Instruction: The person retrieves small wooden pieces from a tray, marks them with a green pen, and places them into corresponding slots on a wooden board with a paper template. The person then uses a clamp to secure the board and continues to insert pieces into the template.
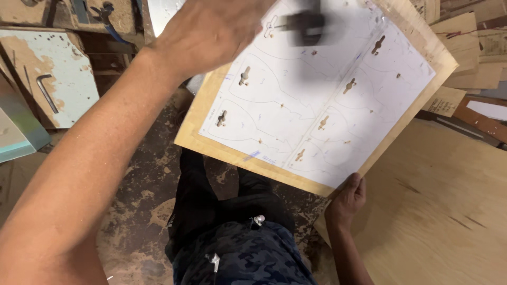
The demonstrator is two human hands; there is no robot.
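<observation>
A plywood board (406, 113) carries a white paper template (296, 100) with drawn outlines and several keyhole-shaped cut-outs. My right hand (346, 198) grips the board's near corner from below, thumb on the paper's edge. My left arm reaches up from the lower left. My left hand (211, 31) hovers over the board's far left part, closed on a dark, motion-blurred object (306, 26) that sits above the template's top edge. What kind of object it is cannot be made out.
A large plywood sheet (449, 211) lies at the lower right, with more wood offcuts (475, 58) behind it. At the left, a pale blue board (63, 63) holds a bent hex key (47, 92). Sawdust covers the floor (142, 184) around my legs.
</observation>
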